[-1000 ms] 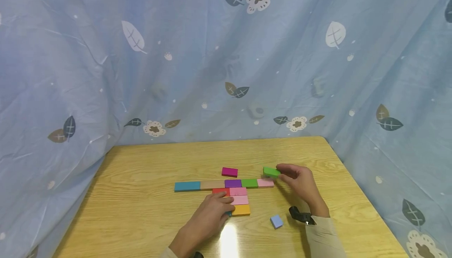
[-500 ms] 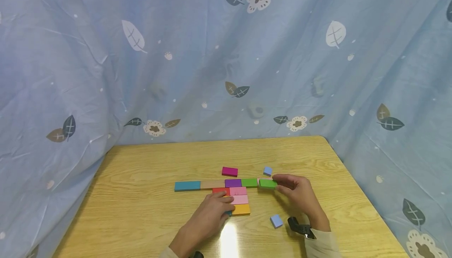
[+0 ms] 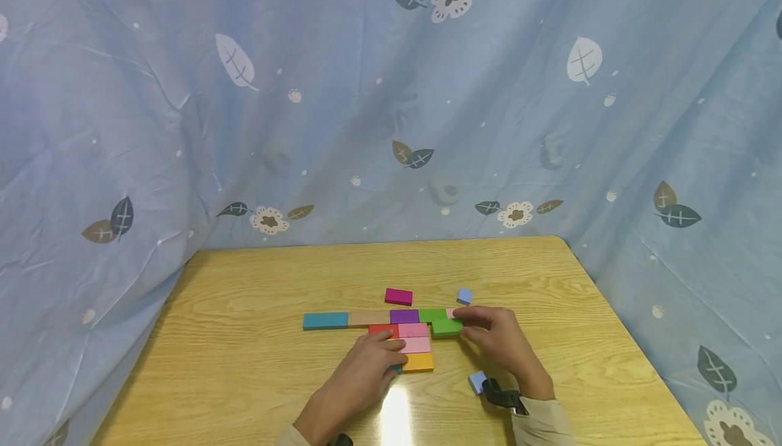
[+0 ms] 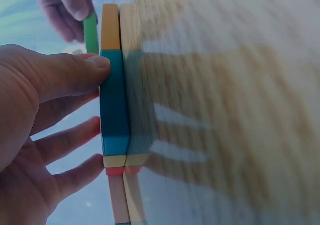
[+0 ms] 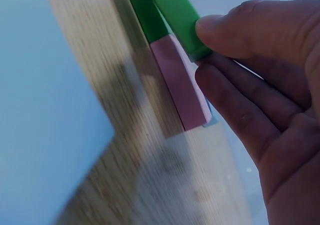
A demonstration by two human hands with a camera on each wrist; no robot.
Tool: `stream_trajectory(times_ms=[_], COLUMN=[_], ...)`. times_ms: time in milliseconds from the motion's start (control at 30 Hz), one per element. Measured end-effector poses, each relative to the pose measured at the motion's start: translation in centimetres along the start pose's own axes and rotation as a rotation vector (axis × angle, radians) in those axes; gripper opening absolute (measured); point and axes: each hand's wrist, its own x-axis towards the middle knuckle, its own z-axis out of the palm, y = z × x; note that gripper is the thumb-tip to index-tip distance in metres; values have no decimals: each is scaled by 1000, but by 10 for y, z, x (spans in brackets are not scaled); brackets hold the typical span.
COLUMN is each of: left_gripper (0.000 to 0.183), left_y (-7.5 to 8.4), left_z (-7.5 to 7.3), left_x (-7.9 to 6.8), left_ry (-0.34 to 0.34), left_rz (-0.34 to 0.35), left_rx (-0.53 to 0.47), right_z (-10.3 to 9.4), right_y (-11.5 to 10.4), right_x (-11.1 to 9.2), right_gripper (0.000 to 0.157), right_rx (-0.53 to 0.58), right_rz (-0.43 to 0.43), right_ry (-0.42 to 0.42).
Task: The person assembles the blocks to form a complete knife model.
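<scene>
My right hand [image 3: 501, 341] pinches a green block [image 3: 446, 328] by its right end between thumb and fingers. In the right wrist view, that block [image 5: 177, 20] overlaps the long row's green and pink blocks [image 5: 180, 85]. My left hand [image 3: 360, 373] rests with spread fingers on a cluster of flat blocks: red [image 3: 382, 330], two pink [image 3: 415, 345] and orange [image 3: 418, 362]. Its thumb touches the side of a teal block [image 4: 114, 102]. Behind the cluster runs a row of teal [image 3: 326, 321], tan [image 3: 368, 318], purple [image 3: 404, 316], green [image 3: 432, 314] and partly hidden pink.
Behind the row lie a magenta block [image 3: 399, 296] and a small light blue block [image 3: 464, 296]. Another light blue block [image 3: 477, 383] sits beside the right wrist strap [image 3: 502, 396]. A patterned blue curtain [image 3: 342, 106] hangs around the wooden table [image 3: 244, 385].
My right hand has brought the green block left and toward me, from behind the row's right end to beside the cluster. The back light blue block has come into view. My left hand stays put.
</scene>
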Motion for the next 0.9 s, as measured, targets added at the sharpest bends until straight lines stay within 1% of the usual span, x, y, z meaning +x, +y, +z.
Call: stream_trajectory(times_ms=[133, 267, 367, 533, 700, 900], left_gripper=[25, 25, 25, 25, 25, 24], left_y=[0, -1, -1, 0, 0, 0], left_z=[0, 1, 1, 1, 0, 2], left_x=[0, 1, 0, 0, 0, 0], left_ry=[-10, -4, 0, -3, 3, 12], left_rz=[-9, -6, -5, -10, -8, -1], left_rx=[-4, -7, -7, -11, -14, -10], right_z=[4, 7, 8, 9, 10, 11], right_y=[-1, -2, -4, -6, -7, -10], right_x=[2, 4, 5, 7, 9, 12], right_gripper=[34, 33, 33, 33, 35, 36], right_rx=[-48, -89, -102, -163, -222, -303], right_rz=[-34, -73, -87, -112, -123, -97], right_ry=[-7, -3, -3, -10, -10, -37])
